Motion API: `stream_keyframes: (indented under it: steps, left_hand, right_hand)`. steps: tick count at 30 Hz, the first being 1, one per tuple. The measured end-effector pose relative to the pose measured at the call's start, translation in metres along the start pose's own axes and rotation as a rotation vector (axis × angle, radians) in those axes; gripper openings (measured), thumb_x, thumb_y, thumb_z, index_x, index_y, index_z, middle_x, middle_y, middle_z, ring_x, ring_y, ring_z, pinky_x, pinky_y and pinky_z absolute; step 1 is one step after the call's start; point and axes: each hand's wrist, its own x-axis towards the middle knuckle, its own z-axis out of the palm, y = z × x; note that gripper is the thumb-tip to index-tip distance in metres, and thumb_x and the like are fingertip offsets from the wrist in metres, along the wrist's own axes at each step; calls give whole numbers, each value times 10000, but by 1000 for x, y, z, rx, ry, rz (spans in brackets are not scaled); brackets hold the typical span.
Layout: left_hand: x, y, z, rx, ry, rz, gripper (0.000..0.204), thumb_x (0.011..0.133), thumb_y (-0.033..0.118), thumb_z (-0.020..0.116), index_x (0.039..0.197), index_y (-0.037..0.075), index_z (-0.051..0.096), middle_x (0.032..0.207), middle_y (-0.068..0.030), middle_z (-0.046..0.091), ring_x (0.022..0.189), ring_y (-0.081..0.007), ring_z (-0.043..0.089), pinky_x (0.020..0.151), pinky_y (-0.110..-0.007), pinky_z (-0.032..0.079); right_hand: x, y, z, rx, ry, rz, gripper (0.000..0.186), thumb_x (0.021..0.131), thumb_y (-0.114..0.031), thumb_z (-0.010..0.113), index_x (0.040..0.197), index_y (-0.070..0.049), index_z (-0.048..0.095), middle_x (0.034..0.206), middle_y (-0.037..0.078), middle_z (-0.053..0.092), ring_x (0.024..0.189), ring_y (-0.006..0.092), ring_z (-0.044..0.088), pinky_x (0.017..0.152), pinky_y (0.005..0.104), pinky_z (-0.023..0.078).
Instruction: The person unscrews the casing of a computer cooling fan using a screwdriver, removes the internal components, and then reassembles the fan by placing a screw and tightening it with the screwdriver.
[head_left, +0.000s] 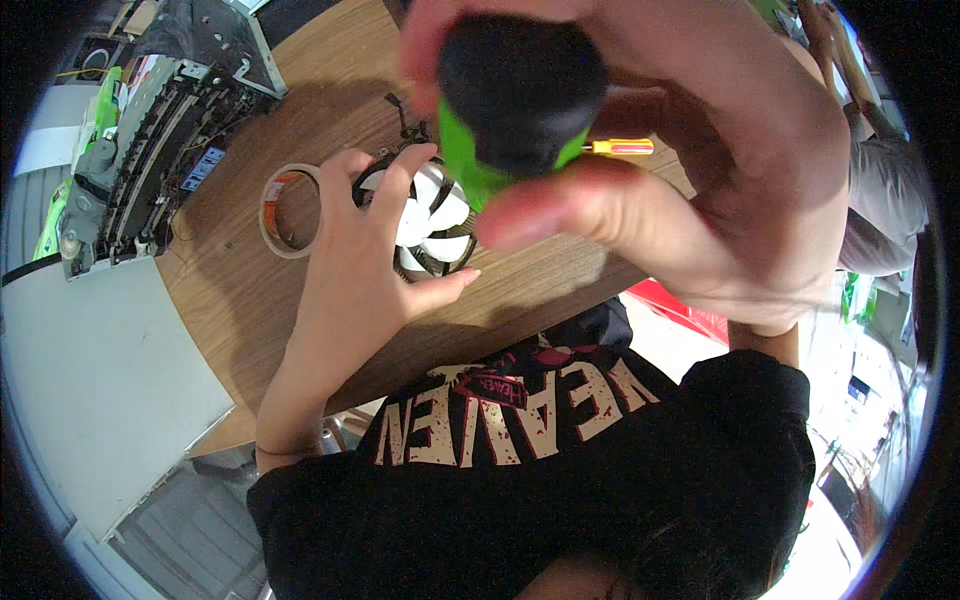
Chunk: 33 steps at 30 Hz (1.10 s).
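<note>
The person's left hand (pixel 355 245) is at the middle left of the frame. Its fingers and thumb are spread wide around a fan (pixel 415 224), which sits on the wooden table (pixel 240 325) near the middle of the frame. The fan has white blades and a dark rim. The thumb is at the lower right edge of the fan and the other fingers are at its top and left, so the hand seems to hold it steady.

The right hand (pixel 740 200) is big and close at the upper right. Its fingers and thumb are curled around a thick black and green thing (pixel 520 90). It looks like a tool handle seen from its end. The other end is hidden, so one cannot tell if it touches the fan.

Some things could go wrong. If the left hand's hold is too loose, a push from above could make the fan slide or turn. If the black and green thing slipped, it could scratch a blade or poke the left fingers, because they are so near. The big right hand may also block the person's view.

A tape roll (pixel 268 215) lies just left of the fan. A yellow screwdriver (pixel 625 147) lies at the upper right, where an arm could bump it.
</note>
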Motion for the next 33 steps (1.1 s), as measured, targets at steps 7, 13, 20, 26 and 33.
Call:
stream_keyframes:
  steps: [7,13,20,26,33]
  left_hand:
    - [4,-10,10,-27,68,52,844,558,249,837,1285,148,420,1174,-228,346,1086,-420,450,859,-457,457]
    - [5,11,-7,80,95,83,844,572,251,816,1315,182,422,1186,-222,349,1084,-412,458,868,-452,455]
    - [-2,10,-5,-101,137,36,876,526,170,803,1322,102,441,1205,-179,428,1129,-354,457,965,-423,379]
    - [-4,1,-23,-38,16,82,895,556,218,821,1347,107,418,1333,-164,395,1233,-343,411,1042,-431,319]
    - [-26,-73,-52,-105,307,-171,375,761,92,672,1127,54,598,1096,-131,598,956,-244,589,836,-344,459]
  right_hand:
    - [-1,-7,-5,52,15,-106,532,871,-339,555,1312,-111,365,1143,181,541,1050,284,517,929,471,361]
    - [19,16,-5,254,72,-208,538,879,-349,549,1325,-114,360,1156,184,539,1065,287,515,942,478,358]
    - [-6,37,-46,687,1080,230,582,888,-425,498,1277,3,433,1119,103,520,1043,187,492,879,420,378]
    - [-28,59,-45,950,732,246,628,920,-469,458,1360,-33,348,1034,45,426,893,152,405,837,344,324]
    - [-16,48,-38,1020,526,332,641,915,-440,493,1367,-21,318,961,37,365,764,134,356,711,290,311]
